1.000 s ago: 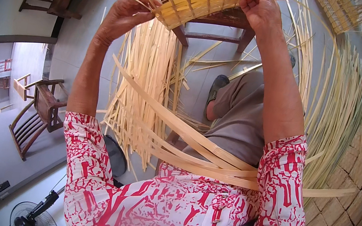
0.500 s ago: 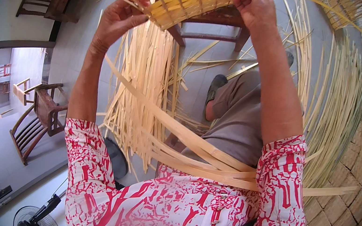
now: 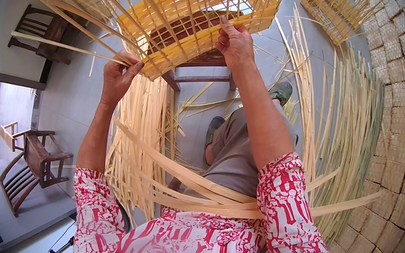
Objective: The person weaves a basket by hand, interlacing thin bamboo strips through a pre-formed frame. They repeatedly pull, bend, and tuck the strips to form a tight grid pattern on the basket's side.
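A partly woven yellow bamboo basket (image 3: 190, 45) rests tilted over a dark wooden stool (image 3: 204, 63), with upright stakes rising from its walls. At its near left corner, the thumb and fingers of my left hand (image 3: 119, 79) are closed on a pale bamboo strip (image 3: 67, 45) that sticks out to the left. My right hand (image 3: 236, 47) is farther along the near wall, pinching the basket's edge between thumb and fingers. Some of its fingertips are hidden behind the weave. Several long loose strips (image 3: 189, 177) lie across my lap.
Pale strips (image 3: 144, 112) are heaped on the floor below my left hand; greener strips (image 3: 352, 134) lie to the right. Stacked woven baskets (image 3: 391, 172) line the right side. Another yellow basket (image 3: 332, 12) stands far right. Wooden chairs (image 3: 41, 159) stand at left.
The basket and both hands now appear lower in the picture, showing more of the basket. My right hand is closer to my left. Both hands keep their grip.
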`<state>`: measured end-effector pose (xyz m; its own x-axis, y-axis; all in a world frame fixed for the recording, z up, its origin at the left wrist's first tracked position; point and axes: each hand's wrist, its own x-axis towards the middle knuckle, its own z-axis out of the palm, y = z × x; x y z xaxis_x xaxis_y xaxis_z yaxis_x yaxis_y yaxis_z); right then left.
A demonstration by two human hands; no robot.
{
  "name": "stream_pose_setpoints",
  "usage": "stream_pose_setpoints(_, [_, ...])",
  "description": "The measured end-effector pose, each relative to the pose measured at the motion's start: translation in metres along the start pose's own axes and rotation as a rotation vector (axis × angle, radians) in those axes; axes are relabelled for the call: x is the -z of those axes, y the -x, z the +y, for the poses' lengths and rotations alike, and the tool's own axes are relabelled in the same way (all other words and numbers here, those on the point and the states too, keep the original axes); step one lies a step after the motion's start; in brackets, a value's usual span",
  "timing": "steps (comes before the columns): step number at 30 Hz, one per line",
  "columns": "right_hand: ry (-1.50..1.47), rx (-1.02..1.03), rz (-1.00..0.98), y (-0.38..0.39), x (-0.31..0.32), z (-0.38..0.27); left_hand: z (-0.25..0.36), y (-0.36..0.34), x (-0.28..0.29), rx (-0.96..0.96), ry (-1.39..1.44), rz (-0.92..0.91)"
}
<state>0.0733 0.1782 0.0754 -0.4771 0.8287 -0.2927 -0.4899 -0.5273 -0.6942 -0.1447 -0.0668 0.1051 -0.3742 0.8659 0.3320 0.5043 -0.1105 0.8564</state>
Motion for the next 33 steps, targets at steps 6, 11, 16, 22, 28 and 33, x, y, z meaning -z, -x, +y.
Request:
stream_pose_setpoints(6, [-0.104,-0.042,0.066,0.006,0.014,-0.004,0.011,0.029,0.001,-0.072,-0.052,0.533])
stream_pose_setpoints(11, [-0.201,-0.065,0.103,0.024,0.009,-0.007,0.053,0.018,-0.064,-0.598,-0.648,0.098])
stream_pose_setpoints(16, [-0.338,-0.107,0.129,0.029,0.02,-0.006,0.045,-0.055,-0.122,-0.477,-0.883,0.06])
stream_pose_setpoints(22, [-0.482,-0.212,0.002,0.019,0.03,0.001,0.044,-0.06,-0.121,-0.44,-0.506,0.101])
stream_pose_setpoints(28, [0.021,-0.088,-0.565,0.032,0.004,-0.025,0.055,-0.061,-0.104,-0.267,-0.263,-0.026])
stream_pose_setpoints(33, [0.449,0.222,-0.705,0.047,-0.017,-0.035,0.05,-0.067,-0.099,-0.251,-0.212,-0.077])
